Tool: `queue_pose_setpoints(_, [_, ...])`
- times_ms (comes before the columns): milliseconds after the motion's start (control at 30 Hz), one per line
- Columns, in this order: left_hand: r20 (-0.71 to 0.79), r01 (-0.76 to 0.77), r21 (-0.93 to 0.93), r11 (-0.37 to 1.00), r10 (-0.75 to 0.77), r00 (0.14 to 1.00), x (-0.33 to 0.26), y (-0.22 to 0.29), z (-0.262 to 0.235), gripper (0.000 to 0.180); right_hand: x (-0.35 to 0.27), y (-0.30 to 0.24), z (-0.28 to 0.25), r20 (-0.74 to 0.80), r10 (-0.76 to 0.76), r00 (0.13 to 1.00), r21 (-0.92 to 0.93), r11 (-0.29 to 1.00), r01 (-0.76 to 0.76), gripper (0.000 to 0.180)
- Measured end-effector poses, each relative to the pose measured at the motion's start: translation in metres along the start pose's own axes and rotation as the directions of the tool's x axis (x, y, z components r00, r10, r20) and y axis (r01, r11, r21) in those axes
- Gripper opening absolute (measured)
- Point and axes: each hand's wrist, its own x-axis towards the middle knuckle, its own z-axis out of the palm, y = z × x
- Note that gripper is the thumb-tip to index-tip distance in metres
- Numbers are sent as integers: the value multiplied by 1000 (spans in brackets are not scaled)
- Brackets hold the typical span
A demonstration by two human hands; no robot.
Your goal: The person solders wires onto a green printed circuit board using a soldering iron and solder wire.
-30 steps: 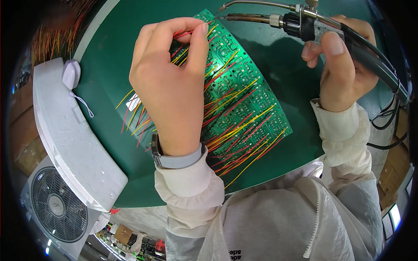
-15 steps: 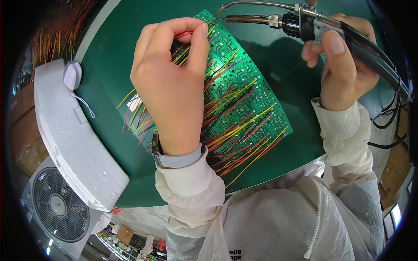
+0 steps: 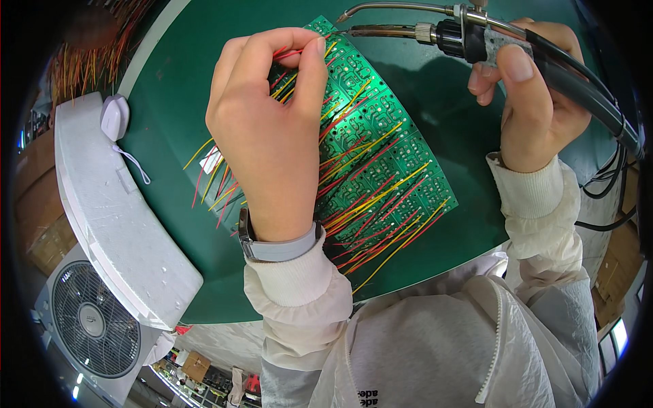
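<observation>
A green circuit board panel (image 3: 391, 139) lies on the dark green mat, with many red, yellow and black wires (image 3: 371, 200) fixed along its rows. My left hand (image 3: 269, 115) is over the panel's upper left part, thumb and forefinger pinching a red wire (image 3: 289, 54) whose end meets the board near its top corner. In my right hand (image 3: 534, 95) is a soldering iron (image 3: 452, 39) with a thin metal feed tube (image 3: 401, 5) clamped above it. The iron's tip touches or nearly touches the board beside the pinched wire's end. Part of the board is hidden behind my left hand.
A white foam block (image 3: 122, 217) runs along the mat's left edge, with a small pale case with a strap (image 3: 115, 117) on it. Beyond are bundled wires (image 3: 102, 51) and a box fan (image 3: 95, 319). A black cable (image 3: 605, 194) trails at the right.
The soldering iron has shifted slightly left, its tip closer to the wire's end at the board. My left hand stays pinched on the red wire.
</observation>
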Motion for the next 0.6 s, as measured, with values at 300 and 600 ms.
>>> queue_pose_setpoints(300, [2,-100,83,992,101,995,3,-2,1,8,1,0,1,11,-1,1000,19,1000,1,19])
queue_pose_setpoints(600, [16,-107,92,990,106,994,5,-2,0,7,1,-1,1,4,2,1000,-2,1000,-2,19])
